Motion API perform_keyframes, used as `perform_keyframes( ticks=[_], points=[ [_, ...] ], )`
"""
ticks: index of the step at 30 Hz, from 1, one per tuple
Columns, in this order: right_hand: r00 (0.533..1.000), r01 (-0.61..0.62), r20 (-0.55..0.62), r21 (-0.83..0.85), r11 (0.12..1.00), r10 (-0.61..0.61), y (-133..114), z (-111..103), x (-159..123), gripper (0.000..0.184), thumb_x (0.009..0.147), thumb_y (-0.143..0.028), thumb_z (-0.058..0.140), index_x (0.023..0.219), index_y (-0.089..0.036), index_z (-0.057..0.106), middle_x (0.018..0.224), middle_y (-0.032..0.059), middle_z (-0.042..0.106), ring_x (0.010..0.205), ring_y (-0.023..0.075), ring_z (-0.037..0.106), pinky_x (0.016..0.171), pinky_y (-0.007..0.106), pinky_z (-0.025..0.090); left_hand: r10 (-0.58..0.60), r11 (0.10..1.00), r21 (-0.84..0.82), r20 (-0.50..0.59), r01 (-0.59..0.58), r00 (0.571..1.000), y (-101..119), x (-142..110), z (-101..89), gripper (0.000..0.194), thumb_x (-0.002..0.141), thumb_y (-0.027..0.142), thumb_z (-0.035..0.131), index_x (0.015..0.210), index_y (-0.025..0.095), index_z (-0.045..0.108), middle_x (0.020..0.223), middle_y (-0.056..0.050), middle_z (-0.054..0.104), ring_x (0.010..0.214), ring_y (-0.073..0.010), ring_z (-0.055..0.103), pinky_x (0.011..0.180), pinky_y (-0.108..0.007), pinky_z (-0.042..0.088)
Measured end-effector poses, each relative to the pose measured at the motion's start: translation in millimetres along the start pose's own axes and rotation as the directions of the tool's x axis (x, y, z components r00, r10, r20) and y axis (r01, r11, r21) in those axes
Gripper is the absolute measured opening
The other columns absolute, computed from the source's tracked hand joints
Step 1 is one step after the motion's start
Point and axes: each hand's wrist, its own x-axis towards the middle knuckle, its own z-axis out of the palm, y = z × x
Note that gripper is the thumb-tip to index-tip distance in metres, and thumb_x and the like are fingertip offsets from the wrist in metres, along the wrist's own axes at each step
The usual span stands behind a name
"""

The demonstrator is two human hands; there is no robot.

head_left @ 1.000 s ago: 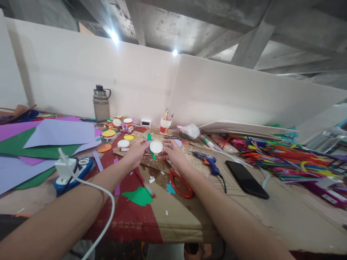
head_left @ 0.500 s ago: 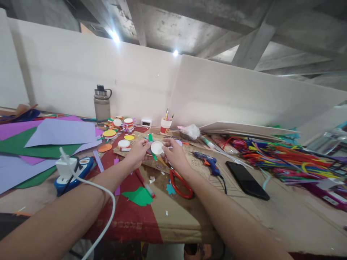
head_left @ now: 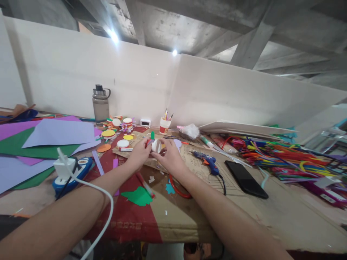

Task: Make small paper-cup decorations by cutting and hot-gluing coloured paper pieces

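Between my two hands, over the middle of the table, is a small round white piece (head_left: pixel 156 146) with a green tab (head_left: pixel 152 135) sticking up behind it. My left hand (head_left: pixel 141 152) pinches it from the left, with a bit of red or dark edge showing at the fingertips. From the right, my right hand (head_left: pixel 170 154) grips its rim with thumb and fingers. Beyond my right hand lies a pale purple disc (head_left: pixel 177 143). Left of my left hand are a white round lid-like piece (head_left: pixel 123 143) and a yellow disc (head_left: pixel 128 137). Red-handled scissors (head_left: pixel 179 189) lie partly under my right forearm.
A blue glue gun (head_left: pixel 208 162) and a black phone (head_left: pixel 245 178) lie to the right, near many coloured pipe cleaners (head_left: pixel 282 159). A power strip (head_left: pixel 73 175) with a white cable crosses my left forearm. A bottle (head_left: pixel 101 106) and a cup of pens (head_left: pixel 165 125) stand behind.
The white round piece has turned from facing me to a more tilted, edge-on position. My hands have drawn closer together around it, and the right fingers now wrap over its rim.
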Motion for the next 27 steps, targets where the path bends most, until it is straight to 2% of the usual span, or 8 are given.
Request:
perform_keyframes(
  ticks=[2,3,6,9,12,17,21,27],
  points=[
    [0.999,0.027,-0.022,0.005,1.0,-0.027,-1,-2,0,0.046,0.072,-0.021,0.066,0.116,-0.02,0.055,0.113,0.0101,0.051,0.069,0.0121,0.057,0.067,0.033,0.055,0.019,1.0,-0.024,0.068,-0.018,0.997,5,-3,2.0,0.013,0.076,0.026,0.063,0.085,0.018,0.066,0.081,-0.002,0.063,0.078,-0.0164,0.056,0.071,-0.026,0.047],
    [0.999,0.038,-0.033,0.008,0.999,-0.038,-2,-3,0,0.045,0.072,-0.019,0.066,0.116,-0.021,0.055,0.111,0.0094,0.052,0.07,0.0123,0.057,0.068,0.032,0.055,0.008,0.996,-0.088,0.116,0.003,0.993,7,-4,3.4,0.017,0.078,0.029,0.062,0.089,0.018,0.065,0.086,-0.002,0.064,0.082,-0.0166,0.056,0.073,-0.026,0.048],
    [0.997,0.039,-0.06,0.027,0.999,-0.037,-3,-8,2,0.046,0.071,-0.017,0.067,0.115,-0.021,0.055,0.11,0.0082,0.053,0.072,0.0129,0.058,0.069,0.032,0.054,-0.026,0.927,-0.355,0.26,0.121,0.965,11,-9,7.1,0.028,0.082,0.033,0.057,0.106,0.02,0.062,0.104,-0.005,0.063,0.094,-0.0173,0.057,0.077,-0.027,0.049],
    [0.998,0.014,-0.069,0.046,0.999,-0.011,-3,-12,4,0.047,0.069,-0.018,0.07,0.114,-0.021,0.055,0.11,0.008,0.054,0.069,0.0123,0.057,0.067,0.032,0.053,-0.038,0.863,-0.462,0.345,0.205,0.938,13,-10,7.2,0.034,0.083,0.028,0.057,0.116,0.02,0.06,0.115,-0.006,0.061,0.101,-0.0173,0.057,0.081,-0.028,0.049],
    [0.996,0.008,-0.09,0.063,0.998,-0.003,-3,-15,5,0.047,0.069,-0.021,0.071,0.113,-0.021,0.055,0.11,0.0075,0.054,0.07,0.012,0.057,0.065,0.03,0.053,-0.043,0.846,-0.487,0.345,0.217,0.938,14,-8,3.7,0.039,0.082,0.023,0.059,0.121,0.022,0.059,0.122,-0.006,0.059,0.108,-0.0182,0.055,0.089,-0.031,0.048],
    [0.992,0.053,-0.116,0.092,0.994,-0.042,-8,-20,5,0.047,0.07,-0.03,0.074,0.111,-0.02,0.054,0.107,0.0065,0.056,0.071,0.0125,0.058,0.062,0.028,0.051,0.054,0.843,-0.514,0.375,0.16,0.926,15,-6,-2.4,0.045,0.082,0.025,0.062,0.127,0.026,0.056,0.129,-0.006,0.057,0.116,-0.0212,0.052,0.098,-0.037,0.043],
    [0.992,0.087,-0.096,0.084,0.993,-0.079,-12,-21,5,0.044,0.072,-0.03,0.072,0.11,-0.02,0.055,0.105,0.006,0.056,0.074,0.0125,0.058,0.063,0.028,0.051,0.096,0.862,-0.491,0.4,0.125,0.912,14,-7,-2.9,0.047,0.082,0.026,0.063,0.128,0.028,0.055,0.131,-0.006,0.055,0.118,-0.0228,0.051,0.098,-0.037,0.042],
    [0.992,0.093,-0.089,0.045,0.995,-0.089,-12,-22,5,0.04,0.074,-0.03,0.07,0.11,-0.021,0.056,0.105,0.0059,0.054,0.075,0.0126,0.057,0.063,0.028,0.051,0.067,0.876,-0.46,0.409,0.143,0.91,14,-9,-1.1,0.05,0.081,0.026,0.063,0.13,0.028,0.054,0.127,-0.006,0.058,0.113,-0.0204,0.054,0.098,-0.034,0.042]
  ],
)
